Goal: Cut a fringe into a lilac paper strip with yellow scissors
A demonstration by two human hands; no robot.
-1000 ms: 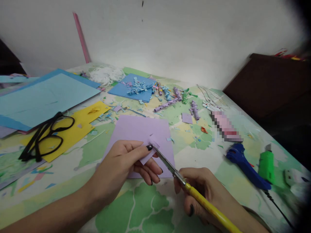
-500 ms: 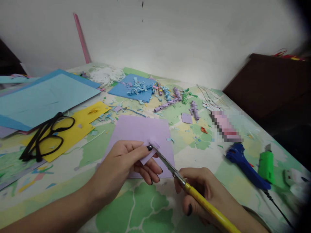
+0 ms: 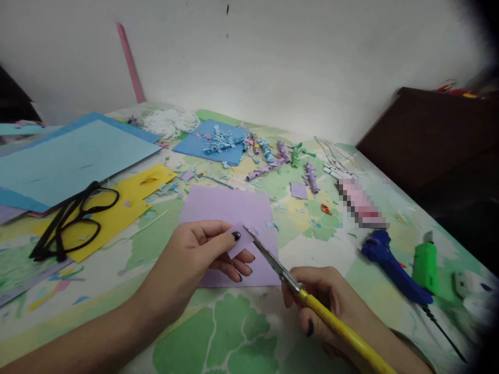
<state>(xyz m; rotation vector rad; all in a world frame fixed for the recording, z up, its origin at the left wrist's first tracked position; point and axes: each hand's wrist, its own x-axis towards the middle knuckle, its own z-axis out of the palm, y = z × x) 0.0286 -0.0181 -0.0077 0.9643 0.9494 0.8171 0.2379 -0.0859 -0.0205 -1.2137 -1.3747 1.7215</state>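
Observation:
Between the thumb and fingers of my left hand [image 3: 212, 249] is a small purple paper piece [image 3: 238, 246]. My right hand [image 3: 323, 301] grips scissors with yellow handles [image 3: 335, 324]. Their metal blades point up and left, with the tips at the small piece's right side. Whether the tips touch it I cannot tell. Under both the piece and the blades lies a larger purple sheet [image 3: 226, 202], flat on the patterned tablecloth [image 3: 218, 332].
Black glasses [image 3: 80, 228] rest on yellow paper [image 3: 113, 234] at left, beside blue sheets [image 3: 78, 156]. Curled paper rolls [image 3: 312, 177] and scraps lie behind. At right are a blue glue gun [image 3: 395, 267], a green cutter [image 3: 425, 267] and a blurred pink object [image 3: 362, 203].
The small purple piece and my left fingertips have shifted slightly up and left. The scissor tips, earlier by my left thumb, now appear a little farther right of it.

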